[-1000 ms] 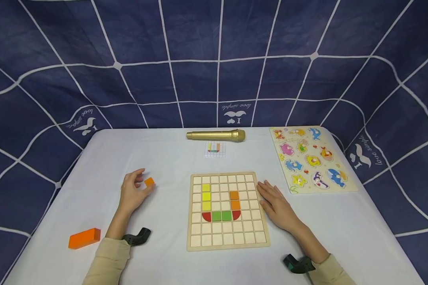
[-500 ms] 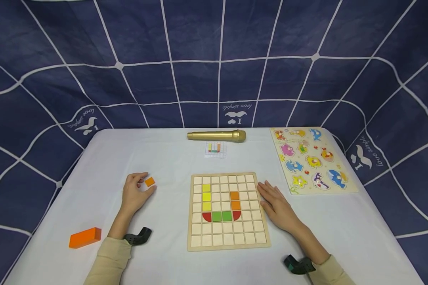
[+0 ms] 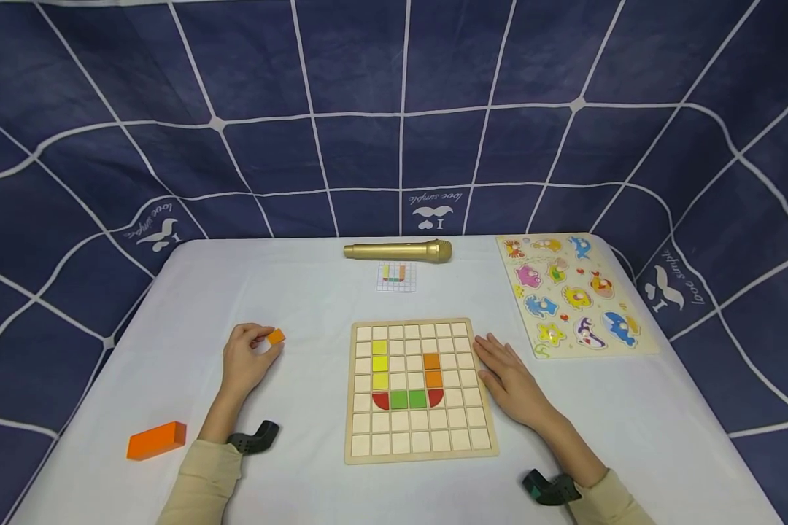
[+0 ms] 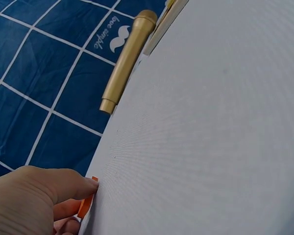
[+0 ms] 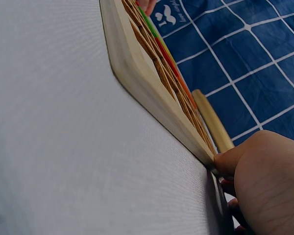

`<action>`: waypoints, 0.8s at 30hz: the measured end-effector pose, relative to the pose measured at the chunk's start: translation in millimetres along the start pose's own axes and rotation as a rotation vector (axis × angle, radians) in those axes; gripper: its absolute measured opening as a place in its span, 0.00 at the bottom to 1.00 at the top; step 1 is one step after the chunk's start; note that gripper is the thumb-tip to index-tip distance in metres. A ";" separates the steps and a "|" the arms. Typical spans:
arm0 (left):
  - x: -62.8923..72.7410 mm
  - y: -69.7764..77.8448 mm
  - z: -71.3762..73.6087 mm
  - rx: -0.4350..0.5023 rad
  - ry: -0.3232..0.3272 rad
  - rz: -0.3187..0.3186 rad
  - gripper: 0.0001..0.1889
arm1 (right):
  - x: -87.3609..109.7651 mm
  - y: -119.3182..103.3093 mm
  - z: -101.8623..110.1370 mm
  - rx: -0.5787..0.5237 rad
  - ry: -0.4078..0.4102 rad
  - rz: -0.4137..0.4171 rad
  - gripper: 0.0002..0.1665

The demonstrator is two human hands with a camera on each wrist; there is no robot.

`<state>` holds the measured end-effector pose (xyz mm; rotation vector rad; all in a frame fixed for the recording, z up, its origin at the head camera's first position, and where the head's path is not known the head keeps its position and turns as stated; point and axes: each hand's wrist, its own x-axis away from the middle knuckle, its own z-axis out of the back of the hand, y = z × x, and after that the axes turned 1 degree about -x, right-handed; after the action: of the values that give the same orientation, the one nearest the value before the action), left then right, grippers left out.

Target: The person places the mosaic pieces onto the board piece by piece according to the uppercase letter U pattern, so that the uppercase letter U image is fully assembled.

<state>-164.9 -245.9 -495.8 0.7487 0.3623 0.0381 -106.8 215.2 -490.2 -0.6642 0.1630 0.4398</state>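
Observation:
My left hand (image 3: 248, 361) is at a small orange square tile (image 3: 276, 336) on the white table, left of the board. Thumb and index finger pinch it; the left wrist view also shows the thumb against the orange tile (image 4: 87, 205). My right hand (image 3: 512, 379) lies with fairly straight fingers along the right edge of a wooden grid board (image 3: 422, 458), touching its rim. On the board, yellow squares (image 3: 380, 363), green squares (image 3: 408, 398), red rounded pieces (image 3: 436, 397) and orange squares (image 3: 432, 370) form a U shape.
A small pattern card (image 3: 396, 277) lies behind the board, with a gold microphone (image 3: 397, 251) beyond it. An animal puzzle board (image 3: 574, 295) is at the back right. An orange block (image 3: 156, 440) sits left of my left forearm.
The left thumb and index finger have closed from a loose gap around the orange tile to a pinch on it. My right hand has stayed in place.

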 end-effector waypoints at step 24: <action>0.7 49.9 -12.0 0.096 -0.061 -0.087 0.13 | -0.3 -0.3 0.1 -0.003 0.003 0.004 0.28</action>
<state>-163.5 -201.2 -470.5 0.8260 0.3403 -0.0845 -106.9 215.0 -489.9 -0.6678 0.1662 0.4429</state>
